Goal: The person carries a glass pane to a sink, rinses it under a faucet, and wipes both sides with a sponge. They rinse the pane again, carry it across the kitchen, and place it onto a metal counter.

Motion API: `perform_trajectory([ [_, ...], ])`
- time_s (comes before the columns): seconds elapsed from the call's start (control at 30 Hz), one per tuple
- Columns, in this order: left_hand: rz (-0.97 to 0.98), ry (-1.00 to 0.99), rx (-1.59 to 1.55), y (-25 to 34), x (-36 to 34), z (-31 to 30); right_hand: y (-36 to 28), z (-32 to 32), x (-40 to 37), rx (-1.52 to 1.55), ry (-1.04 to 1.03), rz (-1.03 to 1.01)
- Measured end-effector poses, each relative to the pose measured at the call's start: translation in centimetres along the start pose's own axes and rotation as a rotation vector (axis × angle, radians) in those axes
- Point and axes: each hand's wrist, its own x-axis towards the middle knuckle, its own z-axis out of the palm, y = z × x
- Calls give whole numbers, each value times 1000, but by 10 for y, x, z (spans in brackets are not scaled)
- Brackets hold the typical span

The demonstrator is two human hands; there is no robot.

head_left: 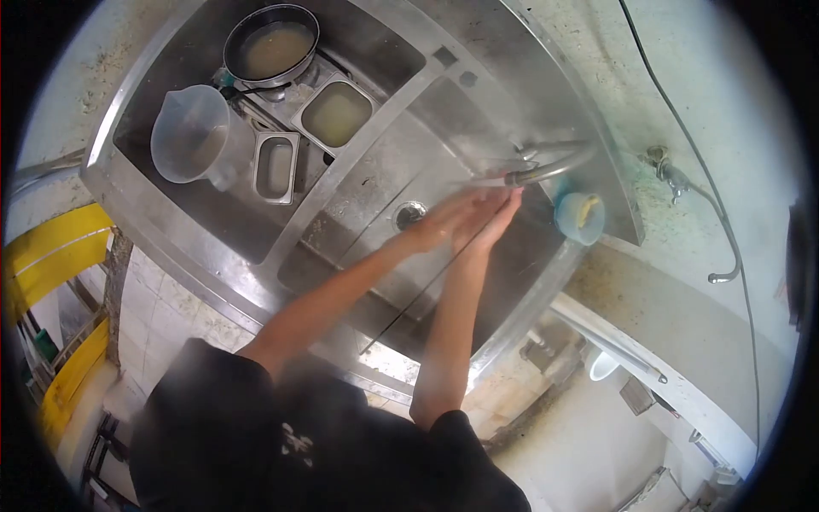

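Both my hands are close together over the sink basin (388, 175), right under the curved metal tap (554, 171). Water from the spout runs onto them. My left hand (439, 220) lies against the other hand, its fingers smeared by motion. Palm up, my right hand (488, 224) has its fingers curled near the spout. A long, thin dark rod (414, 296) slants from the hands down to the sink's front edge and crosses the right palm. What kind of rod it is does not show.
The left basin holds a pan (273, 43) of cloudy liquid, a clear plastic jug (189, 135) and two metal containers, the larger one (339, 115) with yellowish liquid. A light-blue cup (580, 218) with something yellow stands on the right rim. A wall tap (674, 181) is further right.
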Motion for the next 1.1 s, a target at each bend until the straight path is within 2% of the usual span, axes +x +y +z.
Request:
perform_trajectory([
  [0.03,-190,123,87,-46,-13,-14,2,1,1,45,22,4],
  [0.1,-834,290,210,-96,-10,-47,8,2,3,97,41,1],
  [0.13,-826,289,214,-81,5,-48,11,0,6,103,13,-6],
  [0.2,-474,163,67,-13,43,-32,16,2,9,100,-10,-8],
  [0.27,-589,123,-175,23,69,-19,19,4,6,93,-83,-41],
  [0.3,-596,118,-177,38,68,-13,30,-5,13,92,-143,-63],
  [0.37,-323,280,-119,60,67,-3,32,-1,15,100,-128,-67],
  [0.47,-342,253,93,58,72,-10,21,20,3,109,-170,-61],
  [0.53,-305,281,39,70,79,-4,7,39,-8,51,-58,-9],
  [0.6,-277,307,-17,78,82,-4,22,25,1,102,-57,7],
  [0.67,-455,267,-63,69,86,-9,21,21,1,146,-57,21],
  [0.7,-447,265,-60,65,89,-6,19,21,2,149,-37,71],
  [0.77,-247,299,45,64,87,4,24,15,7,151,-23,128],
  [0.8,-246,303,48,67,78,6,35,1,16,116,-11,75],
  [0.87,-162,211,57,95,37,19,40,-12,26,82,4,28],
  [0.93,103,65,-104,89,-16,22,34,-17,31,32,18,4],
  [0.97,-8,78,-87,75,-44,20,8,6,7,-36,56,51],
  [1.0,-118,90,-71,54,-67,13,8,4,9,-35,58,50],
  [1.1,-912,343,66,-47,-102,-23,19,-2,15,78,-25,30],
])
